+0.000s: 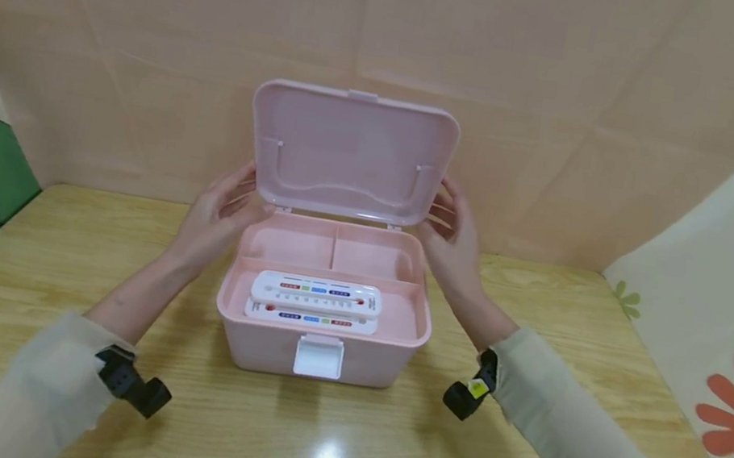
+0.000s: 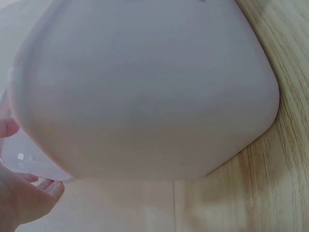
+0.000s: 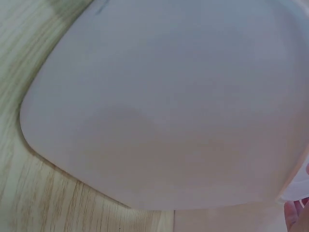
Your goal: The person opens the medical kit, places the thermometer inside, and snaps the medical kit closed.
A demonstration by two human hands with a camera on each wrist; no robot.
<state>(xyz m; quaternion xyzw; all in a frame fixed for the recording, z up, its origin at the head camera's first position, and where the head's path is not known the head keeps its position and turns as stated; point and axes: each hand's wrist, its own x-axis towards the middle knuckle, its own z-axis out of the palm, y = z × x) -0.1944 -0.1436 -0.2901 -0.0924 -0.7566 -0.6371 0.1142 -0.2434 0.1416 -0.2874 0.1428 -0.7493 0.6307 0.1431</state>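
A pink plastic storage box (image 1: pixel 322 356) stands on the table with its lid (image 1: pixel 355 149) raised upright at the back. At the lid's lower left corner, my left hand (image 1: pixel 218 215) holds the edge, thumb in front near the hinge and fingers toward the back. The right hand (image 1: pixel 455 249) holds the lower right edge likewise, its fingers partly hidden behind the lid. Two white thermometers (image 1: pixel 317 294) with coloured marks lie in the front compartment, one overlapping the other. Both wrist views are mostly filled by the box's sides (image 2: pixel 145 96) (image 3: pixel 164 106), with only parts of the hands showing.
A divider (image 1: pixel 334 248) splits the box's rear part into two compartments. The white latch (image 1: pixel 319 357) hangs at the front. Behind the wooden table (image 1: pixel 505 450) rises a beige cloth backdrop (image 1: pixel 189 26); a flower-print cloth (image 1: pixel 700 304) stands at the right.
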